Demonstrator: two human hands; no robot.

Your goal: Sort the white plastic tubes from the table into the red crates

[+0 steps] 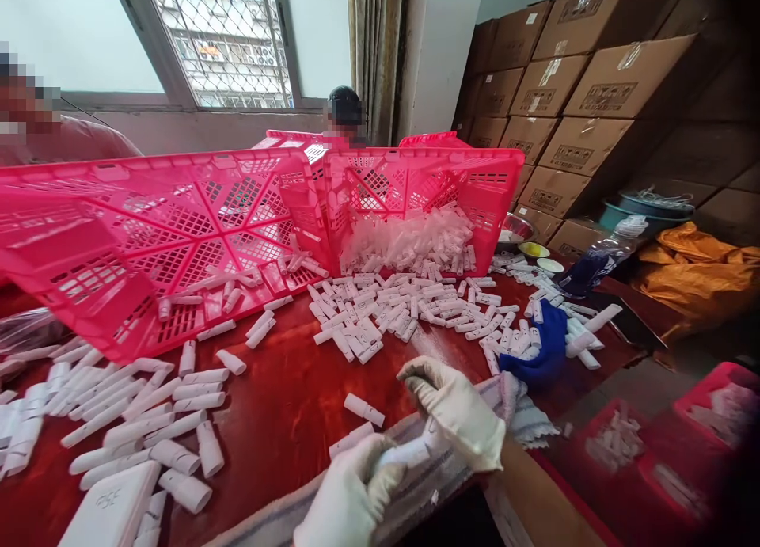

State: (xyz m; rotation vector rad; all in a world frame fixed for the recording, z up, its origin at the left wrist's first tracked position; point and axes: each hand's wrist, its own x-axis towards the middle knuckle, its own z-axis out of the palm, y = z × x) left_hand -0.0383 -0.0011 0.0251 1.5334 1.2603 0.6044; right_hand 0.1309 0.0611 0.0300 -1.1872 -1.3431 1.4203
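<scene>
My left hand, in a white glove, is closed around a white tube near the table's front edge. Just right of it my right hand, also gloved, has its fingers curled, with a small whitish piece by its lower side; what the fingertips hold, if anything, is hidden. Two loose white tubes lie on the red table beyond my left hand. A striped towel runs along the edge under both hands. Many more white tubes are heaped in the middle.
Pink baskets lie tipped on their sides across the table. A blue cloth, a bottle and an orange bag are at the right. A white box stands front left. Cartons and two people are behind.
</scene>
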